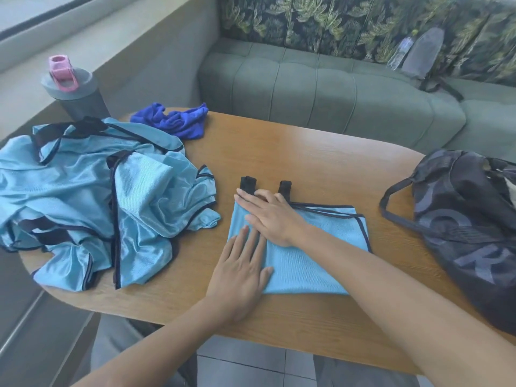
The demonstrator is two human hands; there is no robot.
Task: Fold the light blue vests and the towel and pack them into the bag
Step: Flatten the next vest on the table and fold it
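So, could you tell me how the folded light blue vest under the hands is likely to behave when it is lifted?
The folded vest looks thin and shiny, like the crumpled pile, so it will probably be floppy and light. It may slide open once the left hand and right hand, now flat on it, let go; supporting it from underneath seems wise.

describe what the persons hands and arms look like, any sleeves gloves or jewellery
Both arms are bare as far as the frame shows, with no sleeves in view. The left hand and right hand wear no gloves, and no rings, watch or bracelet show. The fingers have short, plain nails.
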